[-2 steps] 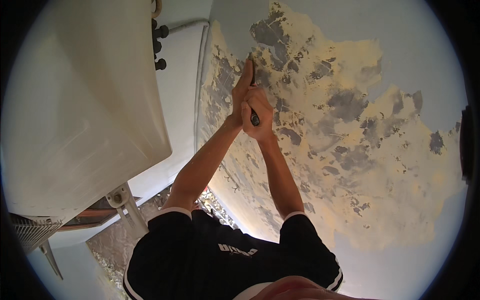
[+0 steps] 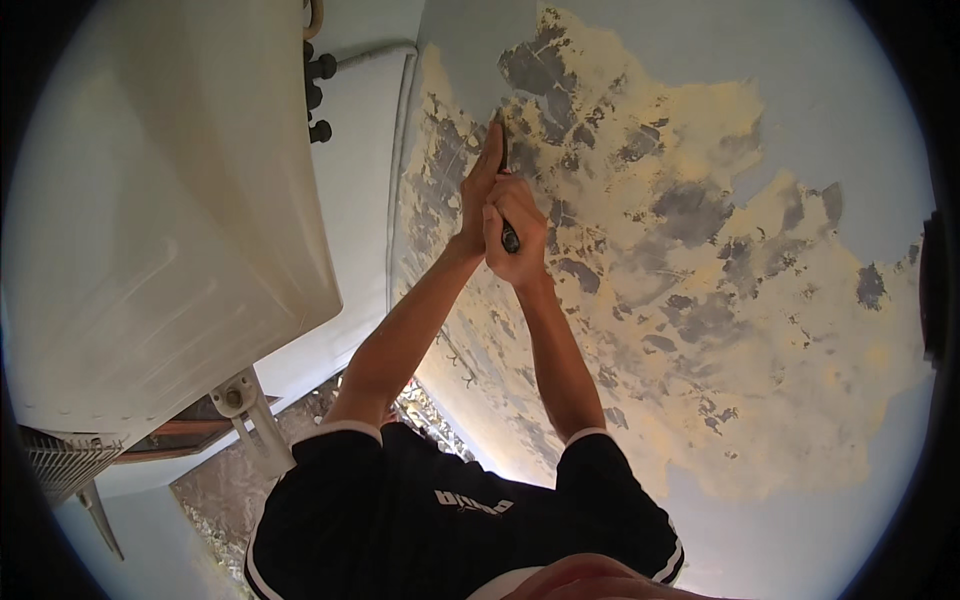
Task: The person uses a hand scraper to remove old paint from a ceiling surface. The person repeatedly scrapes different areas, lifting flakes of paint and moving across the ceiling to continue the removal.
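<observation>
The black tool (image 2: 510, 237), clamped in the fingers of the right hand (image 2: 520, 222), ran outward along the left hand (image 2: 479, 188), whose hold was unclear.

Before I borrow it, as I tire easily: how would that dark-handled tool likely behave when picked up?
The dark-handled tool is probably stiff: its visible parts run roughly straight past the right hand. Being slim, it looks fairly light. Its rounded handle end might let it roll, though much of it is hidden.

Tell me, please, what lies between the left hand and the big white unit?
In the head view, going leftward from the left hand: patchy wall, a grey pipe, then white wall.
</observation>
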A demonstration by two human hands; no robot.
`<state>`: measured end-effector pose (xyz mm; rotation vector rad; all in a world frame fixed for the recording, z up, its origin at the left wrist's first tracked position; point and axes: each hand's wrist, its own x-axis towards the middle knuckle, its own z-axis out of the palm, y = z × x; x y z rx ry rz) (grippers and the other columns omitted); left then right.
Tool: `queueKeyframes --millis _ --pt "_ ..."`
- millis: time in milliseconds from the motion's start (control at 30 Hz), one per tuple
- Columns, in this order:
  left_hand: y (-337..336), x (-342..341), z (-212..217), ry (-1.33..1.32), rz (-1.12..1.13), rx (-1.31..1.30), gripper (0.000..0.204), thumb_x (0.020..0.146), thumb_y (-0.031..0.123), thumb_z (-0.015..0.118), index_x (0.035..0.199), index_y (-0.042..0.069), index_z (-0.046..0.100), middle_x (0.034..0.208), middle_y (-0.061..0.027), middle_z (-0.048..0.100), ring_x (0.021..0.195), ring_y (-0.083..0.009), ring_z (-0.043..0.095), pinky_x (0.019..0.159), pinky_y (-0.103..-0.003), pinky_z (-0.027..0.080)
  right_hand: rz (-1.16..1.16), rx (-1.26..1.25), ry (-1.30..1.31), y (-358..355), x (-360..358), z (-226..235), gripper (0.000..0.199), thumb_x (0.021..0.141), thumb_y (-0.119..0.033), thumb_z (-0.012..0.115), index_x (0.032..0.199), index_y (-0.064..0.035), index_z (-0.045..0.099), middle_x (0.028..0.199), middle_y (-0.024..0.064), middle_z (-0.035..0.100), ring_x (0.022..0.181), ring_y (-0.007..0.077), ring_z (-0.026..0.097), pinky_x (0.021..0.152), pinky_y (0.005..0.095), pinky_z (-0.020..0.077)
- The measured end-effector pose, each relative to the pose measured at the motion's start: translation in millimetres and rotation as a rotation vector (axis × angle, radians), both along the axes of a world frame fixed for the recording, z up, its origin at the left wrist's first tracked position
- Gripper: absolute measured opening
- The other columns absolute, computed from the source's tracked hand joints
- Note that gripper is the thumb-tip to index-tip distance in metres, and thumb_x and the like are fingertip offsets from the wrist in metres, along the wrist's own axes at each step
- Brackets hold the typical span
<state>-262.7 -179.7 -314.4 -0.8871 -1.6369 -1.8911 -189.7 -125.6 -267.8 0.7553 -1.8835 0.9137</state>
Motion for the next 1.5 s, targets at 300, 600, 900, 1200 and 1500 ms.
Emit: queueKeyframes --millis 300,600,900,1200,1500 --pt "-4 -25 -5 -0.019 -0.108 0.052 0.068 0.102 0.017 0.053 0.163 0.005 0.024 0.161 -0.0143 0.040 0.128 -0.0206 0.053 0.107 -0.035 0.045 -0.043 -0.009 0.017 -12 -24 12 0.005 0.084 0.008 0.055 0.083 0.0038 0.057 0.082 0.0206 0.052 0.080 0.0395 0.053 0.079 0.0454 0.0479" --pt "-12 -34 4 -0.177 -0.155 0.019 0.076 0.096 0.031 0.057 0.162 0.008 0.027 0.165 -0.0173 0.033 0.145 -0.0329 0.042 0.114 -0.042 0.043 -0.013 -0.062 -0.033 -11 -42 -13 0.003 0.086 0.005 0.059 0.084 0.0038 0.059 0.090 0.0195 0.059 0.084 0.0387 0.056 0.091 0.0464 0.0486" --pt "-19 -28 -20 0.107 0.057 -0.222 0.079 0.089 -0.001 0.058 0.161 0.009 0.028 0.163 -0.0191 0.034 0.145 -0.0378 0.041 0.115 -0.046 0.044 -0.299 -0.024 -0.084 -19 19 -45 0.025 0.090 -0.001 0.063 0.114 0.0020 0.060 0.102 0.0160 0.061 0.095 0.0337 0.061 0.092 0.0458 0.0506" --pt "-30 -31 -12 0.072 -0.028 -0.382 0.089 0.086 -0.013 0.059 0.163 0.014 0.023 0.168 -0.0152 0.022 0.153 -0.0334 0.024 0.125 -0.045 0.031 0.185 -1.017 -1.002 0 13 -43 0.048 0.108 -0.024 0.052 0.153 -0.0107 0.039 0.087 0.0050 0.057 0.064 0.0095 0.052 0.051 0.0257 0.0412" --pt "-44 -24 -26 -0.021 -0.241 -0.320 0.070 0.096 -0.008 0.054 0.160 0.010 0.034 0.168 -0.0124 0.024 0.155 -0.0300 0.021 0.127 -0.041 0.024 0.147 -0.955 -0.849 -17 21 -79 0.050 0.109 -0.019 0.043 0.159 -0.0156 0.035 0.075 -0.0007 0.050 0.052 0.0045 0.037 0.045 0.0215 0.0282"
